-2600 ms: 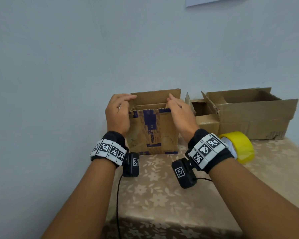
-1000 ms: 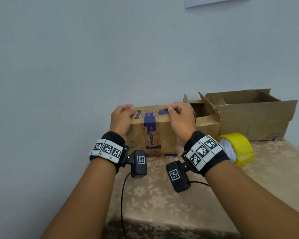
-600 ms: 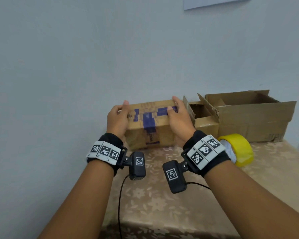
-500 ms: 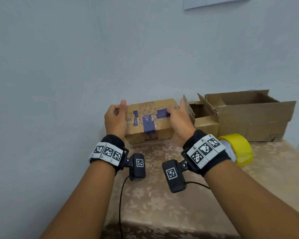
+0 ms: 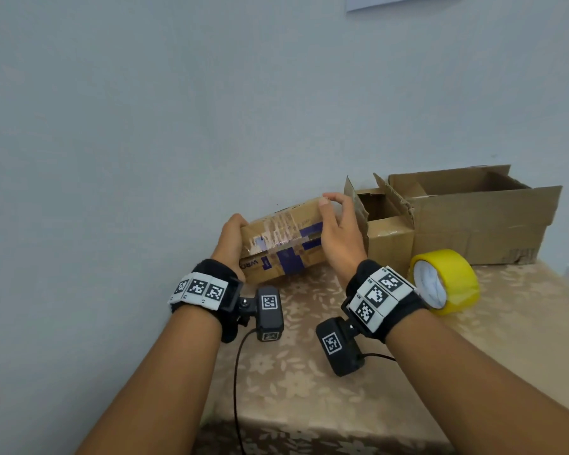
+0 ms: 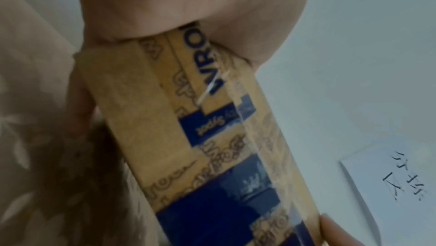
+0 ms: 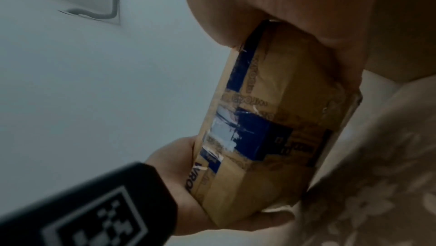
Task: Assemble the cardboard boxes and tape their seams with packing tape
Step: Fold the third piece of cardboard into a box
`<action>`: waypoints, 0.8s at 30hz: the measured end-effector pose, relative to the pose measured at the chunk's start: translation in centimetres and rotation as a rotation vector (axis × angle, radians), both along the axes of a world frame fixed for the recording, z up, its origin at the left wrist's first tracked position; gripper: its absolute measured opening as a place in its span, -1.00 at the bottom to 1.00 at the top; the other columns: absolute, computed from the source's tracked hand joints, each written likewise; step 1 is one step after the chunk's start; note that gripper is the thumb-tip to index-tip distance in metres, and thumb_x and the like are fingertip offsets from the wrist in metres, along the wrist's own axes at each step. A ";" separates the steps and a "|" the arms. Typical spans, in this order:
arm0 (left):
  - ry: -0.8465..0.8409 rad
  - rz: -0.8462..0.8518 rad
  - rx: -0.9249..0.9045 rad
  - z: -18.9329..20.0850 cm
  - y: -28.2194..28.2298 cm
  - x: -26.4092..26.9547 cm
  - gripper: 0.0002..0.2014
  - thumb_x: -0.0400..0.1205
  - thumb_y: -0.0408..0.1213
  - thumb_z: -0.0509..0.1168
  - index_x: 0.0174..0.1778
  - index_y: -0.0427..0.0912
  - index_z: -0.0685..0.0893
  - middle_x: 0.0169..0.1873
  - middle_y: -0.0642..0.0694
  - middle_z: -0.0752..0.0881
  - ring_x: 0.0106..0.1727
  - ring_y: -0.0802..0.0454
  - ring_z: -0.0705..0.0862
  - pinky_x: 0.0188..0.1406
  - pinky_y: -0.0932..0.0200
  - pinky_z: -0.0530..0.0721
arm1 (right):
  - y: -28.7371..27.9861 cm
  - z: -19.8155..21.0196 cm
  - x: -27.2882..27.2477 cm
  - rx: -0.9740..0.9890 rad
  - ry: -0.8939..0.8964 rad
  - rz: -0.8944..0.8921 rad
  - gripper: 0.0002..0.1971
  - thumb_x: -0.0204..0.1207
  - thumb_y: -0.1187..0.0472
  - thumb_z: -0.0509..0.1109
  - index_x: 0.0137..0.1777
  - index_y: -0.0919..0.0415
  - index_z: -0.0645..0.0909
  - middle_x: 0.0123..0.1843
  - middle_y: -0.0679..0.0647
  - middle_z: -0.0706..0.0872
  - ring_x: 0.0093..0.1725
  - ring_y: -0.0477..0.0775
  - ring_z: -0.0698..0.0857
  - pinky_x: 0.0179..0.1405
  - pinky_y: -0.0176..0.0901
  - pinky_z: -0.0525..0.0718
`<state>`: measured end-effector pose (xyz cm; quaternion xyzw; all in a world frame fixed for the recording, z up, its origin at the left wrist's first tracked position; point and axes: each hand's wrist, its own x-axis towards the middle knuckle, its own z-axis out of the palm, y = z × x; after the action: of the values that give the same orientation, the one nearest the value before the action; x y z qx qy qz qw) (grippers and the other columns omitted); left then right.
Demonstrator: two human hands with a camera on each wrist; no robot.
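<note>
1. The printed cardboard box (image 5: 284,239), brown with dark blue blocks and lettering, is held between both hands just above the far left part of the surface (image 5: 309,382), close to the pale wall (image 5: 178,110).
2. The box is tilted, its right end higher than its left, and a face with old, scuffed clear tape across it turns up toward the head camera.
3. The left hand (image 5: 232,243) grips the box's left end; the left wrist view shows the palm against that end and the fingers (image 6: 79,104) curled under the lower edge.
4. The right hand (image 5: 337,236) holds the box's right end, thumb on the near face and fingers (image 5: 334,196) curved over the top far corner.
5. A small open box (image 5: 388,238) stands just right of the right hand, its flaps up.
6. A larger open box (image 5: 480,224) sits just beside the small one, against the wall at the far right.
7. A yellow roll of packing tape (image 5: 445,280) stands on edge on the surface, near the large box and just right of the right wrist.
8. A floral beige cloth covers the surface.
9. A white sheet of paper (image 6: 387,181) with handwriting hangs on the wall above.
</note>
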<state>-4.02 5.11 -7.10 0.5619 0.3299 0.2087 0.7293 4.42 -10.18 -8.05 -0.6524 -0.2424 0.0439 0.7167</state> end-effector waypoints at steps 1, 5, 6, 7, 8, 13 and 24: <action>-0.013 -0.038 -0.006 0.1 0.0 0.1 -0.51 0.68 0.00 0.15 -0.56 -0.06 0.66 -0.48 -0.05 0.73 -0.48 -0.05 0.70 -0.19 0.09 0.67 | -0.1 0.0 -0.1 0.009 0.001 -0.003 -0.78 0.76 -0.28 0.13 0.28 -0.28 0.40 0.16 0.06 0.74 0.13 0.19 0.79 0.14 0.32 0.81; -0.165 -0.015 0.020 -0.3 -0.2 0.2 -0.65 0.72 -0.01 0.21 0.12 -0.15 0.80 -0.16 -0.17 0.87 -0.28 -0.14 0.83 -0.21 0.03 0.78 | -0.3 0.6 -0.2 0.045 0.061 0.011 -0.68 0.80 -0.21 0.11 0.44 -0.12 0.33 0.32 0.05 0.67 0.16 0.07 0.76 -0.05 -0.03 0.80; -0.215 0.006 0.032 -0.4 -0.1 0.1 -0.61 0.72 -0.03 0.22 0.30 -0.17 0.76 0.01 -0.23 0.88 -0.17 -0.20 0.85 -0.16 -0.03 0.79 | -0.3 0.8 -0.1 0.045 0.119 0.016 -0.66 0.82 -0.12 0.11 0.53 -0.07 0.30 0.36 0.06 0.62 0.17 0.04 0.72 -0.07 -0.06 0.77; -0.262 0.023 0.054 -0.6 0.1 0.1 -0.56 0.70 -0.06 0.25 0.45 -0.16 0.68 0.16 -0.28 0.84 -0.05 -0.24 0.85 -0.12 -0.08 0.81 | -0.3 1.0 0.0 0.037 0.186 0.027 -0.62 0.83 -0.03 0.09 0.59 -0.03 0.28 0.38 0.07 0.58 0.16 0.00 0.68 -0.09 -0.08 0.72; -0.310 0.030 0.075 -0.7 0.2 0.0 -0.50 0.67 -0.10 0.28 0.55 -0.14 0.59 0.26 -0.29 0.80 0.05 -0.28 0.84 -0.08 -0.13 0.82 | -0.2 1.1 0.1 0.028 0.245 0.042 -0.61 0.81 0.05 0.06 0.59 0.03 0.32 0.37 0.10 0.59 0.13 -0.01 0.66 -0.08 -0.06 0.70; -0.409 -0.033 0.118 -0.9 0.6 -0.5 -0.64 0.68 -0.44 0.12 0.38 -0.14 0.56 0.22 -0.28 0.74 0.04 -0.28 0.80 -0.06 -0.25 0.80 | -0.2 0.9 0.5 0.004 0.339 0.142 -0.61 0.71 0.29 0.02 0.40 0.13 0.57 0.17 0.13 0.68 0.02 0.10 0.64 -0.15 -0.02 0.69; -0.420 0.050 0.144 -1.4 1.1 -0.5 -0.13 0.06 -0.66 -0.02 0.33 -0.25 0.65 -0.10 -0.15 0.69 -0.11 -0.17 0.67 -0.28 0.09 0.73 | -0.3 -0.8 0.2 -0.163 0.178 0.108 -0.56 0.67 0.46 0.22 0.33 -0.10 0.59 0.33 0.08 0.73 0.28 0.13 0.72 0.20 0.17 0.81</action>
<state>-4.48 6.22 -8.51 0.5484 0.1687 0.3624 0.7345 4.63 -10.49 -8.88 -0.6879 -0.2083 0.1597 0.6767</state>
